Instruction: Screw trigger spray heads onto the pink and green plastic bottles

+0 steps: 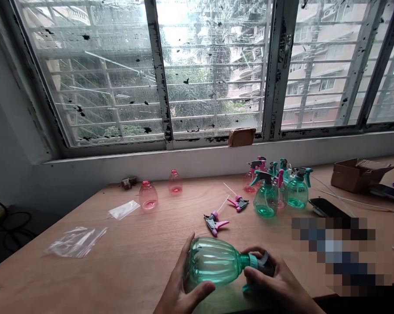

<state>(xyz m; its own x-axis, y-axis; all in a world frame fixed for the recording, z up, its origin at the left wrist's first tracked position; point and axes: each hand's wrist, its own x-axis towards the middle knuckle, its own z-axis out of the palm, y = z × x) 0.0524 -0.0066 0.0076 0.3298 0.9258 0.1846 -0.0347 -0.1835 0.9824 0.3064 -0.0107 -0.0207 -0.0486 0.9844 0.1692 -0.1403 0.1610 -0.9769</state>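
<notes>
A clear green spray bottle (pixel 214 261) lies on its side in the air above the front of the table, its neck pointing right. My left hand (pixel 186 283) is wrapped around the base end of the bottle. At the neck, my right hand (pixel 275 279) grips the dark grey and teal spray head (pixel 264 264), which sits against the bottle's mouth. Whether it is fully screwed on I cannot tell. Beyond my hands lie two loose pink and grey spray heads with thin tubes, one nearer (pixel 214 222) and one farther (pixel 238 203).
Two pink bottles without heads (pixel 148 196) (pixel 175 183) stand at the back left, near clear plastic bags (pixel 77 242). Several assembled spray bottles (pixel 265 200) cluster at the back right, beside a phone (pixel 330 207) and an open cardboard box (pixel 352 176). A blurred patch covers the right front.
</notes>
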